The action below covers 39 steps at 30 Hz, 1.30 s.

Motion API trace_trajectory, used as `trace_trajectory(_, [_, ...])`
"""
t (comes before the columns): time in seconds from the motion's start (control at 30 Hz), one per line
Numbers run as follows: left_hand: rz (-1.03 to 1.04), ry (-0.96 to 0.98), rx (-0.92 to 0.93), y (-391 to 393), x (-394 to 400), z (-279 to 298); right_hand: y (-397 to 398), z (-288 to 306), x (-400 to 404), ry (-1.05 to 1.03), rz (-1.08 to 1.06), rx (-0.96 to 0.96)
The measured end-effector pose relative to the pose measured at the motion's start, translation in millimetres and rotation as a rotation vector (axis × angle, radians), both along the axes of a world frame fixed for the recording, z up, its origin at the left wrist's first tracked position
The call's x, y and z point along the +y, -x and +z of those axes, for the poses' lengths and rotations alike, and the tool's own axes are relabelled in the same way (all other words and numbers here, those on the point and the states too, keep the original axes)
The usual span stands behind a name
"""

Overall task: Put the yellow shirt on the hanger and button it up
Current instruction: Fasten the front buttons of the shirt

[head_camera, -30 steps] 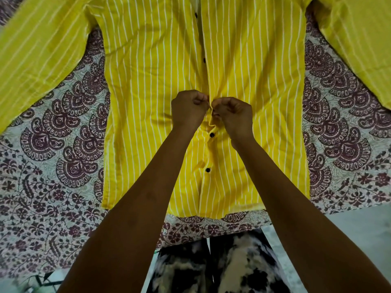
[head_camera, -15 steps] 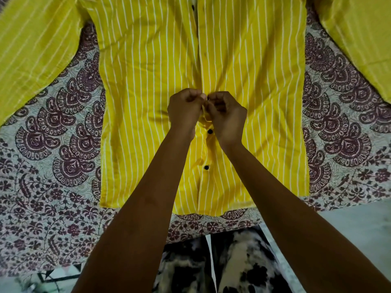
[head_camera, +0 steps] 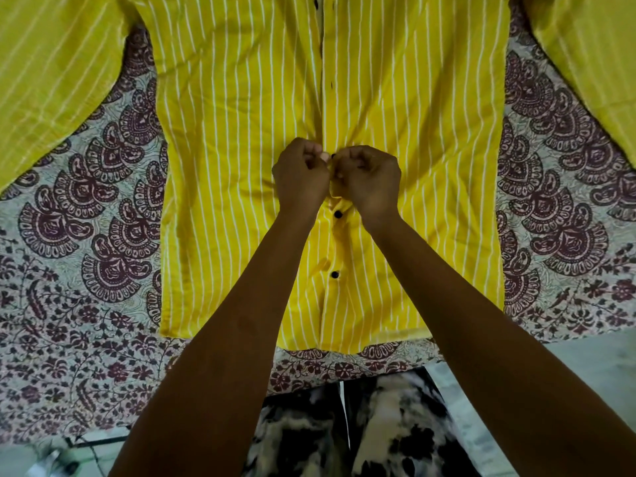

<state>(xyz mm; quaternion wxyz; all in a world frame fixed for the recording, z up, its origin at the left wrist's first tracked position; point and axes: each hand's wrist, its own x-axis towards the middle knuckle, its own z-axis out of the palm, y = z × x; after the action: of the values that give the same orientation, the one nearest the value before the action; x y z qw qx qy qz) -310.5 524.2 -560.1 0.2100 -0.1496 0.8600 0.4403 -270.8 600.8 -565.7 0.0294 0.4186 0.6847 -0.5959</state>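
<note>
The yellow shirt (head_camera: 241,139) with thin white stripes lies flat, front up, sleeves spread to both sides. Its front placket runs down the middle with small black buttons. Two buttons (head_camera: 338,213) below my hands are fastened; above them the placket gapes slightly. My left hand (head_camera: 300,177) and my right hand (head_camera: 368,179) meet at the placket, fingers curled, each pinching an edge of the shirt front around a black button between them. The hanger is hidden from view.
The shirt rests on a patterned bedsheet (head_camera: 79,270) with maroon paisley and flower print. The bed's near edge runs below the shirt hem, with my patterned trousers (head_camera: 344,435) and pale floor (head_camera: 585,366) beyond it.
Both hands have stayed together on the placket, working the same button. The view has shifted slightly and the fingers have closed tighter around the button.
</note>
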Motion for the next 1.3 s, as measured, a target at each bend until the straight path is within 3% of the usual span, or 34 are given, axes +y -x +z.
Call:
trace_trajectory(0.13, [0.103, -0.074, -0.018, -3, -4, -6, 13, 3, 10, 0.278, -0.03, -0.132])
trace_trajectory(0.33, [-0.185, 0.04, 0.261, -3, -4, -3, 16, 10, 24, 0.426, 0.017, -0.119])
trace_trajectory(0.4, [-0.195, 0.048, 0.223, 3, -4, -4, 17, 8, 22, 0.359, 0.035, -0.13])
trace_trajectory(0.57, [-0.299, 0.077, 0.061, 34, -11, -3, 18, 3, 22, -0.166, 0.346, -0.046])
trace_trajectory(0.8, [-0.241, -0.041, 0.115, 76, -4, 9, 45, 9, 26, -0.353, 0.332, 0.14])
trace_trajectory(0.97, [-0.237, -0.083, 0.161, 90, 6, 10, 72, 7, 27, -0.476, 0.419, 0.028])
trace_trajectory(1.13, [-0.272, -0.051, 0.163, 91, 15, 6, 75, 4, 36, -0.517, 0.368, 0.0])
trace_trajectory(1.3, [-0.298, 0.044, 0.2, 89, 16, -3, 74, 1, 31, -0.498, 0.562, 0.013])
